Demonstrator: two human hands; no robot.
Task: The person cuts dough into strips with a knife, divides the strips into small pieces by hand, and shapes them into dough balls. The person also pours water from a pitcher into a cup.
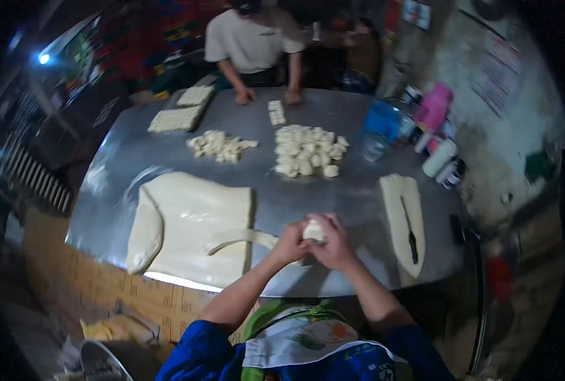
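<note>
Head view first: what are the fingers doing?

Both sets are closed around a lump of dough (314,231), the left hand (289,245) on one side and the right hand (334,246) on the other. Its pale top shows between them; I cannot tell how the fingertips sit underneath.

What is closest to them?

A strip of dough (238,236) runs leftward from the left fingers over a wide sheet of dough (200,209). Whether strip and lump join is hidden.

How is this best handled?

I'd say with light, even pressure, since soft dough likely squashes; leave the strip slack so it won't stretch thin.

Farther out?

Ahead of the fingers, a big heap of pieces (308,149); to their right, a knife (413,240) on a long slab of dough (393,206).
</note>
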